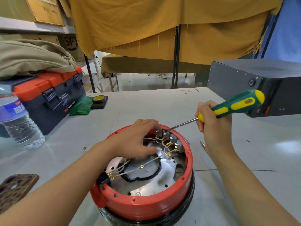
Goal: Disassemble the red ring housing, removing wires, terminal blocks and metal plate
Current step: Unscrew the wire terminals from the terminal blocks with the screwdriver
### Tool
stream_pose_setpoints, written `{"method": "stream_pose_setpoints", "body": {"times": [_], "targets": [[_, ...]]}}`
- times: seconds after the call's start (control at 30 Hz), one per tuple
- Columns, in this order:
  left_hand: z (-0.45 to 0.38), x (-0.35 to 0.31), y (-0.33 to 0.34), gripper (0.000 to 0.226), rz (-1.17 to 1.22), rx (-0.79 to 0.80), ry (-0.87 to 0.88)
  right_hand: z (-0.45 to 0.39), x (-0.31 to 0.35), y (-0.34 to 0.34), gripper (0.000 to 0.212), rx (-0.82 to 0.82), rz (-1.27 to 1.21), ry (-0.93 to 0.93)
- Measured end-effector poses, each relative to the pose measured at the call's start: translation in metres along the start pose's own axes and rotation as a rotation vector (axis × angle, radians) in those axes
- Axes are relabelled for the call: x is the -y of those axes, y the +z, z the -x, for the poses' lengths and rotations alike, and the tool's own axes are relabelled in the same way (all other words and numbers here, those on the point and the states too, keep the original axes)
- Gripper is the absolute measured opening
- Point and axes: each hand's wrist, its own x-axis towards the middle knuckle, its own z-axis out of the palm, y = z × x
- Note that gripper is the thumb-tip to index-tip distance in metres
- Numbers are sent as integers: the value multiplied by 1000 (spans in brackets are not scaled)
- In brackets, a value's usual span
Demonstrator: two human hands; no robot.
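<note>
The red ring housing (146, 207) sits on the table near me, open side up, over a black base. Inside lie a shiny metal plate (153, 181), white wires (151, 162) with brass spade connectors, and a row of grey terminal blocks (172, 139) along the far right wall. A black connector (104, 178) holds several wires at the left wall. My left hand (138, 141) rests inside the ring, fingers pinching the farthest terminal block. My right hand (211, 121) grips a green and yellow screwdriver (234, 105) whose tip touches that same block.
An orange and navy toolbox (48, 95) with cloth on it stands at the left, a water bottle (17, 121) in front. Tape roll (99, 99) and green bag behind. A black metal box (260, 82) sits right. A phone (14, 191) lies near left; a small brass part (84, 148) too.
</note>
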Motion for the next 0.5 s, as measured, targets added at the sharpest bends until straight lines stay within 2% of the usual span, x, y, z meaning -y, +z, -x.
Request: {"method": "stream_pose_setpoints", "body": {"times": [0.23, 0.5], "targets": [[5, 6, 4, 49, -95, 13, -32, 3, 0, 0, 33, 54, 87, -90], [8, 11, 11, 43, -89, -17, -7, 4, 1, 1, 31, 89, 134, -137]]}}
